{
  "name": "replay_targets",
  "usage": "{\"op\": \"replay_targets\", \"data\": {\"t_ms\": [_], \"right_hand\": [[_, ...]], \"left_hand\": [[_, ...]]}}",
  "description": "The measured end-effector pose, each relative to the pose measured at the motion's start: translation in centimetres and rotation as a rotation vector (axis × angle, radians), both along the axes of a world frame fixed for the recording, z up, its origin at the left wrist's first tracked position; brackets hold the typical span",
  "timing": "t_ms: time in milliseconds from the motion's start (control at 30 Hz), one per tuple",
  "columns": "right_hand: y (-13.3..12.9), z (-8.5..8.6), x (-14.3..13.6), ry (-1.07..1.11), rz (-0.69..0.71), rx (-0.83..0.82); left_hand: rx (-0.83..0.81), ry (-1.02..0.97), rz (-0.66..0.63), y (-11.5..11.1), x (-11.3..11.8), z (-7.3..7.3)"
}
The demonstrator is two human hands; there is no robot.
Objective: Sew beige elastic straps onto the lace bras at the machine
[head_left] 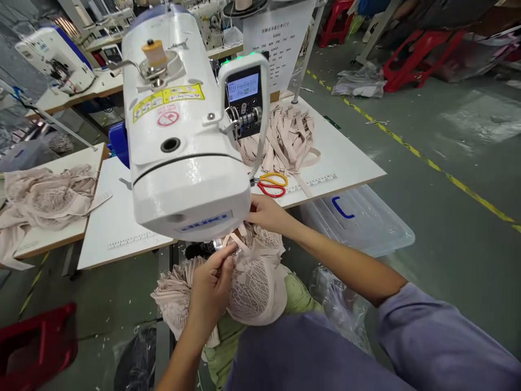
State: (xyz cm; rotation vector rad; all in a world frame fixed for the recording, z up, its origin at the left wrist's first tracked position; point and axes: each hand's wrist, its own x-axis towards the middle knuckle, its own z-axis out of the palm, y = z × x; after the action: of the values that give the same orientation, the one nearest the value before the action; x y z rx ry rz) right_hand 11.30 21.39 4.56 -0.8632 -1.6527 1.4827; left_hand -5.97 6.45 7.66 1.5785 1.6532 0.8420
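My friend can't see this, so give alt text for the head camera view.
A person's left hand holds a beige lace bra at a white sewing machine, which partly hides the right hand. Scissors and beige strips lie on the table.

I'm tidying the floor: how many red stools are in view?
3: one stool at lower left, a second at the top right of centre, a third farther right. More may be hidden.

Single view from your head, facing forward and down: machine [187,125] close at ten o'clock, your shirt [301,353] at six, floor [431,119] farther off toward two.
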Motion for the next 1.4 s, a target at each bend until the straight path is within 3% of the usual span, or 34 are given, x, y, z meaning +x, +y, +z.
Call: {"op": "replay_targets", "data": {"t_ms": [167, 300, 533, 833, 1100, 1400], "right_hand": [[0.5, 0.2, -1.8, -0.128, -0.152, 0.342], [0.7, 0.0, -2.5, -0.251, -0.174, 0.436], [0.5, 0.5, -2.2, -0.287, -0.125, 0.447], [0.6, 2.0, -1.9, -0.259, -0.066, 0.321], [0.6, 3.1, -1.5, -0.185, -0.037, 0.249], [0.9, 2.3, -1.9, -0.173, -0.070, 0.228]], "left_hand": [[-0.037, -0.006, 0.002, 0.0, 0.2, 0.6], [-0.045, 0.046, -0.034, -0.3, 0.6, 0.6], [0.103, 0.165, -0.124, 0.3, 1.0, 0.6], [-0.029, 0.088, 0.033, 1.4, 1.0, 1.2], [0.002, 0.093, 0.072, 1.6, 1.4, 1.4], [-0.003, 0.080, 0.147, 1.4, 1.9, 1.0]]}}
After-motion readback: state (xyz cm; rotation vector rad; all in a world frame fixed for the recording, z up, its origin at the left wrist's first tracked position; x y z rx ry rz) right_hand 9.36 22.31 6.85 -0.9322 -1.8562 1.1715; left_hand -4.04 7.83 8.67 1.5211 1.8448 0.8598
